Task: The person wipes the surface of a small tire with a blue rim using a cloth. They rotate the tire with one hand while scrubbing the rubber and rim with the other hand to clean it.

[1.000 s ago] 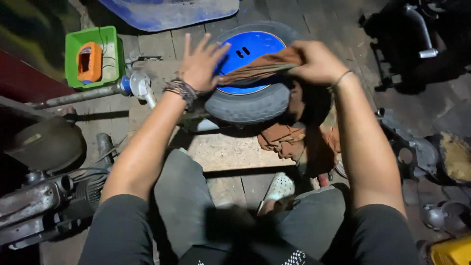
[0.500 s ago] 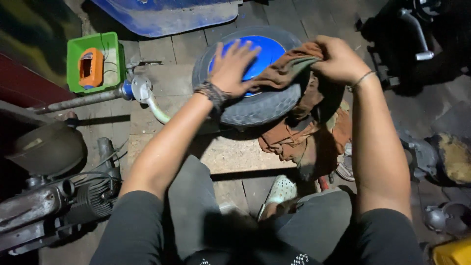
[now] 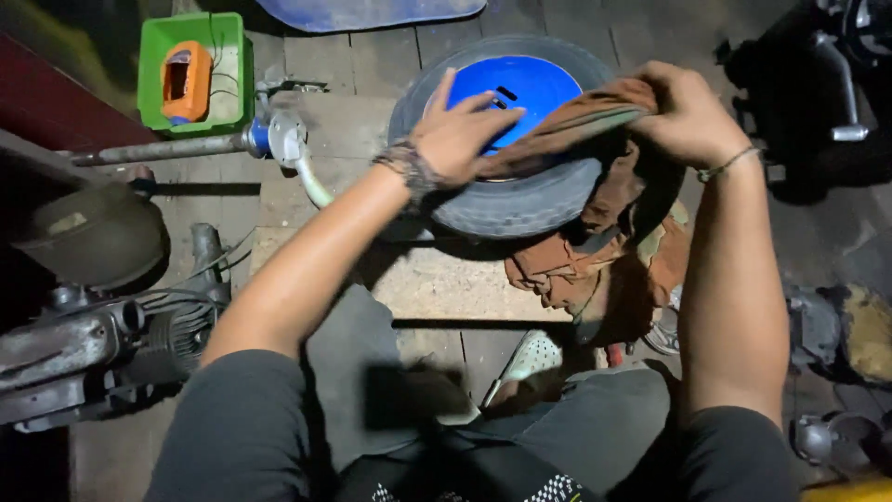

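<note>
We wear short dark grey sleeves that end above the elbows, leaving our forearms bare. Our left hand (image 3: 460, 139) has a dark braided band around its wrist, and our right hand (image 3: 683, 112) a thin cord bracelet. Our trousers are dark grey, with a small black-and-white checked patch near the waist.

We are in a dim repair workshop: a small engine (image 3: 102, 344) with cooling fins sits on the worn plank floor (image 3: 372, 65), beside a wheel (image 3: 520, 139) with a blue rim, an oily rag (image 3: 595, 251) and scattered metal parts.
</note>
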